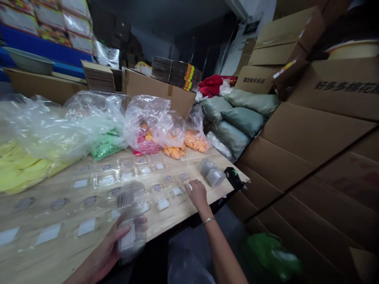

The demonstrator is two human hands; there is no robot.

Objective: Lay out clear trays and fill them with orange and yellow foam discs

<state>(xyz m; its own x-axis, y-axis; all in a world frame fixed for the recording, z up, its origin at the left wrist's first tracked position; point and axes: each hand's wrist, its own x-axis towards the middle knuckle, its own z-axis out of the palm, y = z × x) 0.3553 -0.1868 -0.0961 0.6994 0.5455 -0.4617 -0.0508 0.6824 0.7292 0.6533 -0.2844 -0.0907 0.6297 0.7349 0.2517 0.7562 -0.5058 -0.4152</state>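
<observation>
Clear containers [128,236] are pointing away over the near edge of the table [177,215], the left hand [109,245] gripping them; the right hand [198,195], hold unclear, is resting nearer the right corner.

Blurred green bag [271,256], perhaps, beside stacked cartons [314,132]

left grip [110,240] curled, right grip [197,193] palm-down

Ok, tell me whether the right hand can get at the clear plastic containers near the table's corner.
Probably yes: the right hand is close beside the clear plastic containers, with only bare table showing between them. The black object lies on their far side, so it doesn't seem in the way.
</observation>
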